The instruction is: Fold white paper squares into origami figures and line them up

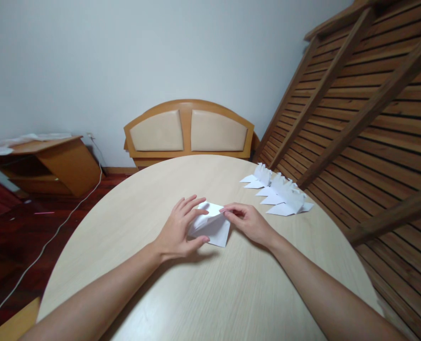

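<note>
A folded sheet of white paper (217, 230) lies on the round table, its upper flap lifted off the lower layer. My right hand (247, 220) pinches the raised flap at its right corner between thumb and fingers. On the other side, my left hand (183, 229) has its fingers spread over the left edge of the paper, thumb apart and close to the lower layer; whether the fingertips touch it I cannot tell. Several folded white paper birds (284, 196) stand in a group at the table's right side.
The round pale wooden table (160, 289) spreads under both arms. Behind it stands a padded headboard (189, 130) against the wall. A slatted wooden frame (373, 123) leans close on the right. At left are a low cabinet (63, 166) and a white cable (59, 229) along the floor.
</note>
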### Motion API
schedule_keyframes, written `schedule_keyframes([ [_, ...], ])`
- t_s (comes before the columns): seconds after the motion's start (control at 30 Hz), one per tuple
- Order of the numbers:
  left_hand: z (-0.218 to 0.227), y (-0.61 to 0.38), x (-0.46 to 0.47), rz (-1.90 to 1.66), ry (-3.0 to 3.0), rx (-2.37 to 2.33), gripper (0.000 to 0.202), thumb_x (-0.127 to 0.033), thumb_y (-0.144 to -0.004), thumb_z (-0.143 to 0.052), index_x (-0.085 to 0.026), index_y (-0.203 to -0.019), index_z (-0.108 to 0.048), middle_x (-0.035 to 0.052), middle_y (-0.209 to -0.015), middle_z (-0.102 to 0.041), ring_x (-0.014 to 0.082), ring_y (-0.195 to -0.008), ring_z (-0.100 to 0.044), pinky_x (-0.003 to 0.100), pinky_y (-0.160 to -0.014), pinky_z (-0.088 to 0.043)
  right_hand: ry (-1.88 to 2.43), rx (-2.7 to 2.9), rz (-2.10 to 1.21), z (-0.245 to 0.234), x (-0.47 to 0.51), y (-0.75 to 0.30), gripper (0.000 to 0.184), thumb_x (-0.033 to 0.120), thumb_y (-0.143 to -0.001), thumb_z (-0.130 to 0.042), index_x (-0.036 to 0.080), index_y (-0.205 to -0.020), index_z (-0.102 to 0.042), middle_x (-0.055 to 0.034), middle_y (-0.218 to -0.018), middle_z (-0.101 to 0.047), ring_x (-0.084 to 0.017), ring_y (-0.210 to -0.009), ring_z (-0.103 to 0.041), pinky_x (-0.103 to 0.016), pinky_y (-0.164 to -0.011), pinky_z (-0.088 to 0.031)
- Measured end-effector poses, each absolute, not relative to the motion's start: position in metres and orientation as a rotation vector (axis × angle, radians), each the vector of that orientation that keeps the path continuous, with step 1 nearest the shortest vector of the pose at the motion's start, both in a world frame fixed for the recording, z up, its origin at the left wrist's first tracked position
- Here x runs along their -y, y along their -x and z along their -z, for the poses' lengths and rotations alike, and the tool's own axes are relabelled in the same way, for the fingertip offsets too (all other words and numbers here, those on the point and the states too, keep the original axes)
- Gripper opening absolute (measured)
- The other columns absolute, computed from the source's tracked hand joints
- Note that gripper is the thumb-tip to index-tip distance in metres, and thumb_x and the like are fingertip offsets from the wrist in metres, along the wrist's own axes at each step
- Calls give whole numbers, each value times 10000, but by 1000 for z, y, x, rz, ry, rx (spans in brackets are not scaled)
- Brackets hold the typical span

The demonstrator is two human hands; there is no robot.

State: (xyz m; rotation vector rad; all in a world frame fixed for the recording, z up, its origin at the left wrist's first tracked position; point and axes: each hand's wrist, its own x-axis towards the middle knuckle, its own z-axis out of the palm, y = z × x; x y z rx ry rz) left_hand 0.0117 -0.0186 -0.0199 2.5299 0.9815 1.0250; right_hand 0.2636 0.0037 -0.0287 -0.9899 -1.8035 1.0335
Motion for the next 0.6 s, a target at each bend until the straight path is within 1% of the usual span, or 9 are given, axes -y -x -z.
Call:
schedule_keyframes([
  [0.07,22,-14,18,-1061,-2484,-1025,349,-393,-864,-658,-220,-1165,-615,138,-1469,-517,343,-1406,-395,571,-1145,-300,992,1777,-1043,28,-4,-263,234,382,-909,-631,203,-989,-759,-77,-1034,-746,-222,-951,-668,-362,-847,-506],
  [0.13,25,-18,17,-1116,-2382,-1076,190,-321,-940,-567,-208,-1084,-621,139,-1425,-553,302,-1348,-475,526,-1110,-376,1001,1757,-1056,27,-3,-262,251,403,-902,-637,196,-977,-755,-76,-999,-748,-221,-921,-669,-360,-822,-511],
  [0.17,26,-20,17,-1139,-2322,-1088,169,-300,-969,-522,-203,-1065,-621,139,-1398,-571,282,-1304,-520,500,-1082,-416,1008,1747,-1064,26,-3,-261,257,410,-897,-642,192,-978,-751,-74,-984,-749,-219,-904,-670,-359,-811,-513],
  [0.23,30,-23,17,-1163,-2197,-1100,199,-289,-995,-477,-193,-1107,-611,143,-1349,-598,253,-1221,-583,437,-995,-497,1020,1729,-1067,25,-2,-259,260,412,-891,-651,189,-992,-738,-69,-971,-746,-213,-881,-671,-355,-799,-517],
  [0.33,35,-24,14,-1200,-2089,-1152,338,-274,-978,-515,-196,-1307,-509,154,-1328,-596,242,-1160,-614,374,-867,-562,1005,1725,-1033,24,0,-257,238,383,-893,-656,192,-1025,-709,-65,-999,-733,-205,-899,-669,-351,-812,-520],
  [0.4,37,-22,13,-1242,-2164,-1181,449,-236,-960,-539,-217,-1396,-433,161,-1385,-549,254,-1203,-588,402,-891,-558,992,1725,-999,24,1,-255,220,362,-892,-660,197,-1034,-692,-67,-1021,-722,-202,-922,-665,-352,-827,-520],
  [0.43,37,-21,12,-1255,-2254,-1180,456,-207,-954,-540,-235,-1398,-440,157,-1424,-516,264,-1246,-559,435,-932,-541,987,1717,-986,24,1,-254,216,354,-888,-664,201,-1038,-684,-67,-1030,-717,-201,-927,-664,-352,-830,-521],
  [0.5,36,-20,12,-1256,-2476,-1154,417,-142,-945,-527,-264,-1344,-513,135,-1475,-476,282,-1329,-489,506,-1022,-478,980,1692,-978,24,2,-253,217,345,-878,-674,208,-1046,-672,-66,-1045,-709,-196,-923,-665,-348,-826,-527],
  [0.6,33,-22,16,-1196,-2703,-1146,407,-114,-928,-539,-277,-1300,-565,115,-1493,-479,305,-1375,-439,567,-1071,-417,960,1648,-1017,25,3,-250,239,346,-861,-694,213,-1056,-661,-66,-1051,-703,-192,-926,-670,-340,-822,-537],
])
